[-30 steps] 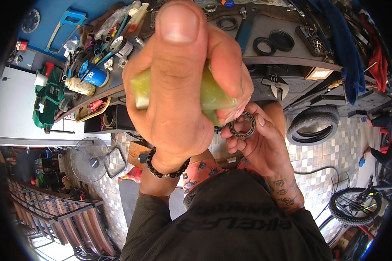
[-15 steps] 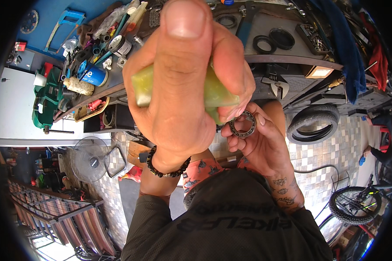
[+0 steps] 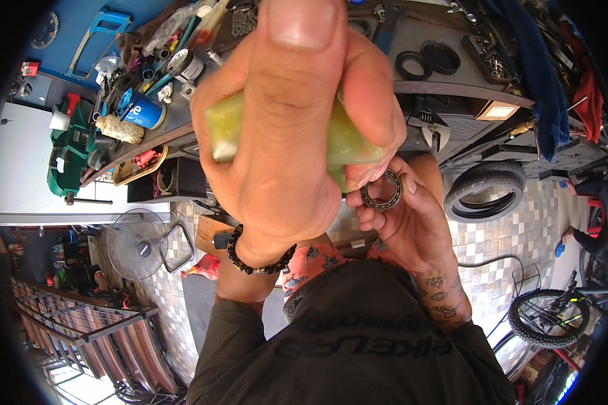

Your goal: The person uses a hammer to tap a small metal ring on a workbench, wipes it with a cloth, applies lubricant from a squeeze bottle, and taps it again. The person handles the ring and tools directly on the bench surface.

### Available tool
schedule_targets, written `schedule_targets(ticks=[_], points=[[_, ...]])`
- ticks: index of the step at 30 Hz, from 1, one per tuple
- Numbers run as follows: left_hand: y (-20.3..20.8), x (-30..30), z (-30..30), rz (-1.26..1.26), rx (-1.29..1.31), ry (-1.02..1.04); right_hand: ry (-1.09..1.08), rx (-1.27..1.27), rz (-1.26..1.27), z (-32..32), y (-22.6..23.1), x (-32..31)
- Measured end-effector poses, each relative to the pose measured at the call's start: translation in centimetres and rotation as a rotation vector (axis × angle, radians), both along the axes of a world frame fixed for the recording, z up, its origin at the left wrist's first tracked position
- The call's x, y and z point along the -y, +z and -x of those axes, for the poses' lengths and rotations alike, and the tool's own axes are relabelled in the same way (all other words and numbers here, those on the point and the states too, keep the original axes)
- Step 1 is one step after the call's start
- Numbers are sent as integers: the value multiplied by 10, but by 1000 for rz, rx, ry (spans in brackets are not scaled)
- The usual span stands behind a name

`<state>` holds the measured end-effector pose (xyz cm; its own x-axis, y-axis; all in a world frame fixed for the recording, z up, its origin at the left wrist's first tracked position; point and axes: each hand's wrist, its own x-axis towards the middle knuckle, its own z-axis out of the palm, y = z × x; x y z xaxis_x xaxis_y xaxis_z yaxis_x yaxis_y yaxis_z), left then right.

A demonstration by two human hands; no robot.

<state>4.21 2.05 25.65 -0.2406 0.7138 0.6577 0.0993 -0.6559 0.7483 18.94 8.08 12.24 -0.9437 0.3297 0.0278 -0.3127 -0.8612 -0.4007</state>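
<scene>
My left hand (image 3: 284, 135), with a dark bead bracelet on its wrist, fills the middle of the view close to the camera. It is wrapped around a pale green translucent squeeze bottle (image 3: 221, 129), whose lower end points down to the right. Just below that end, my right hand (image 3: 412, 233) pinches a round metal ball-bearing ring (image 3: 382, 191) between thumb and fingertips. The bottle's tip is hidden behind my left fingers, right beside the ring.
Behind the hands runs a cluttered workbench (image 3: 452, 88) with tools, a blue can (image 3: 142, 108), two black rings (image 3: 425, 61) and a blue cloth (image 3: 530, 61). A tyre (image 3: 483, 192), a floor fan (image 3: 138, 246) and a bicycle wheel (image 3: 547, 317) stand on the tiled floor.
My left hand with the bottle has drifted slightly up and closer to the camera. The right hand keeps the bearing ring in the same spot.
</scene>
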Motion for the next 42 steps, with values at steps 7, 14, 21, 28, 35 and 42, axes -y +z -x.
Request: schedule_targets(ticks=[7,14,21,28,35,42], points=[[-11,-9,8,-216,110,-176,-22,6,-11,0,0,0],[-11,-5,8,-157,101,-126,-17,2,-9,1,-1,-1],[-10,-5,9,-153,82,-142,-7,5,10,0,-1,-2],[-13,-8,10,-192,86,-181,-14,14,18,0,-1,-2],[-13,-9,8,-207,101,-191,-20,13,13,-1,-2,-2],[-6,-4,5,-97,69,-120,-26,33,21,-1,-1,-2]])
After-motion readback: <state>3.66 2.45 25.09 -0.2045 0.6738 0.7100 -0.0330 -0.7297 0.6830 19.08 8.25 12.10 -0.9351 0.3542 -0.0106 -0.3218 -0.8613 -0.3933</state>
